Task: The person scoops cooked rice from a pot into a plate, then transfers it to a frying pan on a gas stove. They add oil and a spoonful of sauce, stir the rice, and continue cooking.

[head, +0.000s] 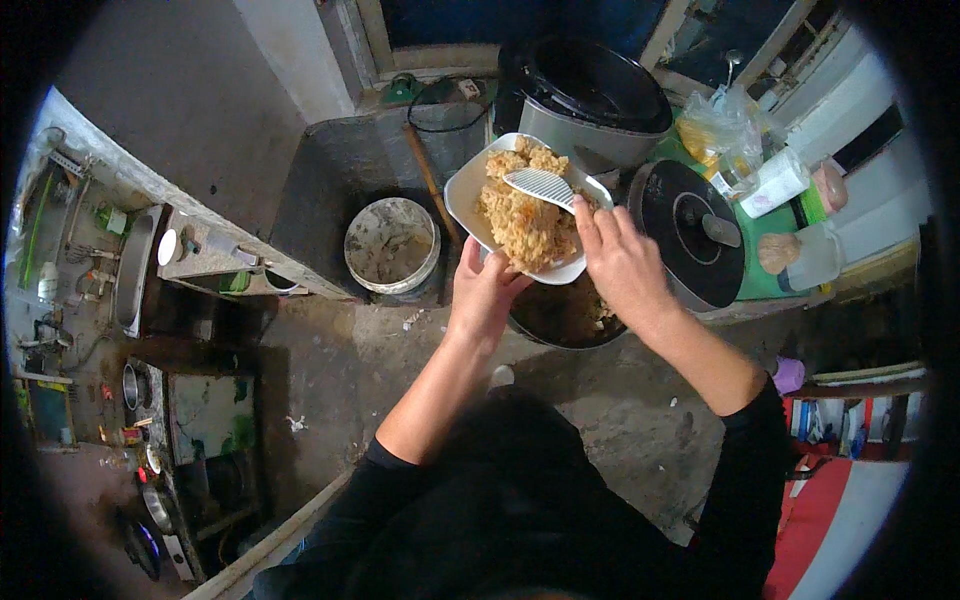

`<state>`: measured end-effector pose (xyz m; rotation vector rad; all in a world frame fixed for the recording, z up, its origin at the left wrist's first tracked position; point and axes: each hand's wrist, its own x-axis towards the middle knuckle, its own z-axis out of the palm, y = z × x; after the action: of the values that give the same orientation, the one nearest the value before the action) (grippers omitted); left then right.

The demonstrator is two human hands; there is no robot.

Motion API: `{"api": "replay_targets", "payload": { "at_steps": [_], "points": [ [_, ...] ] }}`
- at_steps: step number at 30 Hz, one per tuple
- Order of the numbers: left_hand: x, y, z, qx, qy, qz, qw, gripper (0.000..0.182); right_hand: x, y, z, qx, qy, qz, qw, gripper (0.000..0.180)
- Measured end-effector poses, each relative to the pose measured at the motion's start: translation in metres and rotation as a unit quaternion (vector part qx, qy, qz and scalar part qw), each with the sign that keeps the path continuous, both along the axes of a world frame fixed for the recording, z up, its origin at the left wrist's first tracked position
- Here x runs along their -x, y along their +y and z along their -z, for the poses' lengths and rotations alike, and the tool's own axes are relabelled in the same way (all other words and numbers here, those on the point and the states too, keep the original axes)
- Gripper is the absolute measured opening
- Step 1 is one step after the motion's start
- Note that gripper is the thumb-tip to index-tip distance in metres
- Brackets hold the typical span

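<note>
My left hand [487, 292] grips the near left rim of a white rounded-square bowl [463, 196], held up and tilted in front of me. Clumps of light-brown cooked rice [517, 225] fill much of it. In my right hand [622, 259] is a white ribbed rice paddle [538, 186], its blade lying over the rice; the fingers cover its handle. Partly hidden beneath the bowl and my right wrist is a dark round pan [559, 319], with some food bits at its right side.
Behind the bowl stands an open cooker [592, 139] with a black rim. A lidded black pot [686, 240] sits right on a green counter [757, 281] with plastic bags [720, 124] and jars. Left, a dirty white bucket [391, 289] stands by a wooden stick [429, 176].
</note>
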<state>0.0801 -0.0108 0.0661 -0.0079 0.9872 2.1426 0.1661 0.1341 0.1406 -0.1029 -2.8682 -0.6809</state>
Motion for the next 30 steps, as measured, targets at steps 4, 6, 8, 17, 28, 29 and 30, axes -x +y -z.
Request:
{"api": "replay_targets", "payload": {
  "at_steps": [4, 6, 8, 17, 28, 29, 30],
  "points": [
    [-0.001, 0.000, -0.004, -0.011, -0.008, 0.022, 1.000, 0.047, -0.010, 0.003, -0.019, 0.018, 0.091, -0.021, 0.995, 0.044],
    [-0.001, 0.000, -0.006, -0.002, -0.014, 0.032, 0.999, 0.047, -0.021, 0.010, -0.043, 0.052, 0.105, -0.010, 0.993, 0.042],
    [-0.001, 0.001, -0.008, -0.015, -0.014, 0.022, 1.000, 0.047, -0.034, 0.010, -0.062, 0.125, 0.122, -0.058, 0.983, 0.040],
    [-0.006, 0.001, -0.008, -0.016, 0.020, 0.044, 0.999, 0.045, -0.050, -0.013, -0.030, 0.130, 0.058, -0.095, 0.985, 0.039],
    [-0.015, -0.002, -0.008, -0.008, 0.002, 0.057, 0.998, 0.047, -0.065, -0.001, -0.057, 0.168, 0.097, -0.053, 0.980, 0.046],
    [-0.016, -0.001, -0.009, -0.006, 0.006, 0.058, 0.998, 0.047, -0.063, 0.003, -0.051, 0.174, 0.074, -0.056, 0.980, 0.046],
    [-0.016, -0.002, -0.009, -0.004, 0.008, 0.059, 0.998, 0.048, -0.063, 0.007, -0.044, 0.176, 0.081, -0.051, 0.980, 0.047]
  ]
}}
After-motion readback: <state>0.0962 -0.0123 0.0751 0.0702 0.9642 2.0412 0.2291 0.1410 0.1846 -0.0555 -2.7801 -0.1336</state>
